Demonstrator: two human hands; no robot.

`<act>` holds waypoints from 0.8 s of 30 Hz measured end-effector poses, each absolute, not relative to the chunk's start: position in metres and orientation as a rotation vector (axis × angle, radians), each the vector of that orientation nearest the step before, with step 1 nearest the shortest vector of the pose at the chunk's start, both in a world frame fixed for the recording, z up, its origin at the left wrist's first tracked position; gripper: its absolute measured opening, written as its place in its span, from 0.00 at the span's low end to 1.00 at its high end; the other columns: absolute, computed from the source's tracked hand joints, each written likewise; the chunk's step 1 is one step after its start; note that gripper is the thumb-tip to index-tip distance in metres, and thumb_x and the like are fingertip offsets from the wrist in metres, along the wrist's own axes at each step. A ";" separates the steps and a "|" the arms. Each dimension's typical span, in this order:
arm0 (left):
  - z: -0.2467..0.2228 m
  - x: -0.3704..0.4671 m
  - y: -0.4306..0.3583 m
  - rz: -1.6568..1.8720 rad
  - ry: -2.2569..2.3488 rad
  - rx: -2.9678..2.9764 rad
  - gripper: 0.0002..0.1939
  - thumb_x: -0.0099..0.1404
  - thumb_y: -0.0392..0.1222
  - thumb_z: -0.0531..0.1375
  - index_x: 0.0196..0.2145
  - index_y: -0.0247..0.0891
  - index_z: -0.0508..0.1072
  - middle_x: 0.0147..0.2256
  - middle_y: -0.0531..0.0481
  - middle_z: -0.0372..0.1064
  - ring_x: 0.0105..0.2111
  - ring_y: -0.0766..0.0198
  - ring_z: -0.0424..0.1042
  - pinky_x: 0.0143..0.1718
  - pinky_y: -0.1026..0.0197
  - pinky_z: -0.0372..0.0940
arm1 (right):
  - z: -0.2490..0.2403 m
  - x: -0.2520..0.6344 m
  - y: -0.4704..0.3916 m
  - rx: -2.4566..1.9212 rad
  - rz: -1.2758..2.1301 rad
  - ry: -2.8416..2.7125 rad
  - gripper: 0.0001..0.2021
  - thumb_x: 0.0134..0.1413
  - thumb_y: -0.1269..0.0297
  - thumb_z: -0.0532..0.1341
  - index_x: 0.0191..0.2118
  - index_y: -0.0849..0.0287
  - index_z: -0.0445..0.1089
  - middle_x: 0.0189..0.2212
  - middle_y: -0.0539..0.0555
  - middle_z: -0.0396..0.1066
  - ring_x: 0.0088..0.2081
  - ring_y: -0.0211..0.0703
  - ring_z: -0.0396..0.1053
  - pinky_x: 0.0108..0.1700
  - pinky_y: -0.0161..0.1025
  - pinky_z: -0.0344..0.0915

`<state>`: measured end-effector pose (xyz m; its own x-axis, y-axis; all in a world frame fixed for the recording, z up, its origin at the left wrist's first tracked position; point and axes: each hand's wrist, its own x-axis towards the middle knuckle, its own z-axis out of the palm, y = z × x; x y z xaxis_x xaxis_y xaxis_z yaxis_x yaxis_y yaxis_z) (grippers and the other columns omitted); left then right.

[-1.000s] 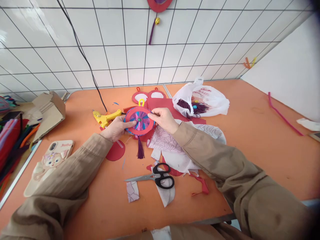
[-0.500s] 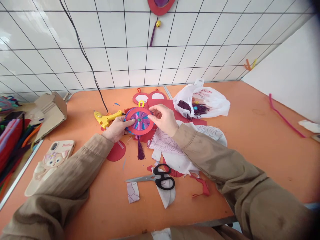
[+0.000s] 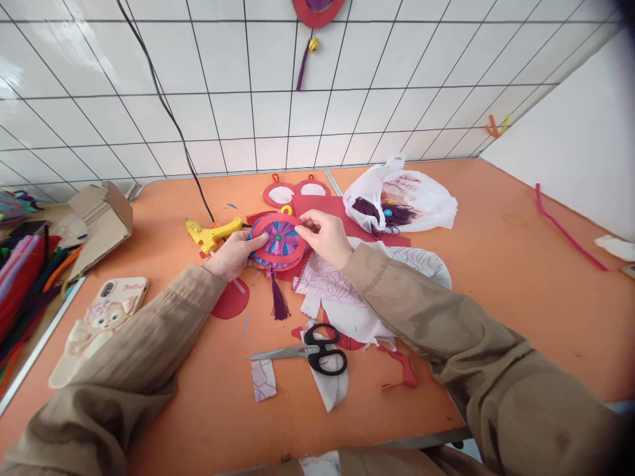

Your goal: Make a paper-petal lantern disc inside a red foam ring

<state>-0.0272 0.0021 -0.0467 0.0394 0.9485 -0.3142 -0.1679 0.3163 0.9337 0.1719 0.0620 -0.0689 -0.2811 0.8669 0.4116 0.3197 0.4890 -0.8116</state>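
A round ornament (image 3: pixel 280 242) has a red ring over shiny purple and blue fabric, a green centre, a yellow loop on top and a purple tassel (image 3: pixel 279 301) hanging below. My left hand (image 3: pixel 235 254) holds its left side, thumb over the red ring. With thumb and fingertips pinched together, my right hand (image 3: pixel 323 237) grips the ring's upper right edge. A yellow glue gun (image 3: pixel 213 234) lies left of the ornament. Open scissors (image 3: pixel 312 350) rest in front of it, beside patterned white fabric (image 3: pixel 342 291).
A white plastic bag (image 3: pixel 429 201) with purple tassels stands behind right. Two red rings (image 3: pixel 296 193) lie near the tiled wall. On the left are a phone (image 3: pixel 112 311), cardboard (image 3: pixel 102 228) and coloured pipe cleaners (image 3: pixel 22 284). A black cable hangs down to the glue gun.
The ornament has turned slightly clockwise, its yellow loop moving right and its tassel swinging a little right. Both hands remain on it.
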 end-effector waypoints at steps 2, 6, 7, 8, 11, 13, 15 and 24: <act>-0.048 -0.027 0.003 1.042 1.216 0.846 0.14 0.53 0.47 0.72 0.25 0.33 0.77 0.22 0.45 0.75 0.18 0.64 0.72 0.19 0.63 0.71 | -0.070 0.172 0.063 -0.999 0.762 -1.828 0.08 0.49 0.58 0.61 0.30 0.57 0.67 0.23 0.49 0.66 0.27 0.40 0.63 0.34 0.39 0.61; -0.051 -0.029 0.005 1.071 1.192 0.826 0.12 0.59 0.46 0.68 0.30 0.31 0.78 0.25 0.42 0.77 0.21 0.62 0.74 0.23 0.59 0.74 | -0.070 0.173 0.064 -1.003 0.751 -1.834 0.09 0.50 0.58 0.61 0.27 0.57 0.65 0.22 0.48 0.65 0.26 0.38 0.62 0.32 0.38 0.60; -0.051 -0.029 0.005 1.079 1.185 0.824 0.12 0.60 0.45 0.67 0.31 0.31 0.78 0.26 0.42 0.77 0.21 0.61 0.74 0.24 0.58 0.75 | -0.070 0.173 0.064 -1.005 0.745 -1.839 0.09 0.50 0.58 0.61 0.27 0.57 0.65 0.21 0.48 0.65 0.26 0.38 0.61 0.32 0.37 0.59; -0.052 -0.030 0.006 1.087 1.184 0.823 0.11 0.61 0.44 0.66 0.32 0.31 0.78 0.26 0.43 0.77 0.21 0.62 0.74 0.24 0.59 0.75 | -0.070 0.173 0.064 -1.006 0.738 -1.843 0.09 0.51 0.58 0.61 0.26 0.57 0.64 0.21 0.48 0.65 0.25 0.38 0.61 0.32 0.37 0.59; -0.052 -0.030 0.006 1.101 1.201 0.823 0.10 0.66 0.40 0.62 0.32 0.30 0.77 0.24 0.44 0.76 0.20 0.64 0.73 0.23 0.61 0.74 | -0.069 0.173 0.064 -1.022 0.720 -1.843 0.08 0.51 0.60 0.60 0.26 0.58 0.66 0.20 0.48 0.65 0.25 0.37 0.61 0.31 0.36 0.59; -0.050 -0.028 0.005 1.098 1.224 0.837 0.13 0.69 0.39 0.57 0.31 0.30 0.77 0.23 0.45 0.76 0.19 0.65 0.72 0.23 0.63 0.73 | -0.069 0.173 0.065 -1.040 0.706 -1.835 0.07 0.50 0.61 0.60 0.27 0.58 0.67 0.21 0.48 0.66 0.25 0.38 0.62 0.31 0.36 0.59; -0.048 -0.026 0.004 1.085 1.272 0.872 0.16 0.71 0.39 0.54 0.30 0.30 0.77 0.23 0.46 0.75 0.19 0.65 0.72 0.22 0.64 0.73 | -0.069 0.174 0.066 -1.063 0.690 -1.827 0.06 0.50 0.62 0.60 0.27 0.58 0.68 0.21 0.49 0.68 0.25 0.38 0.63 0.32 0.37 0.60; -0.036 -0.027 -0.001 1.085 1.474 1.053 0.07 0.64 0.38 0.62 0.30 0.33 0.78 0.22 0.51 0.75 0.19 0.66 0.74 0.21 0.66 0.71 | -0.070 0.175 0.070 -1.089 0.681 -1.837 0.08 0.50 0.62 0.61 0.24 0.59 0.69 0.20 0.49 0.67 0.25 0.38 0.63 0.31 0.36 0.59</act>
<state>-0.0271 -0.0009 -0.0361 -0.1386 0.9677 -0.2104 0.0866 0.2234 0.9709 0.1752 0.0701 -0.0700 -0.2389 0.8834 0.4031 0.4075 0.4680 -0.7842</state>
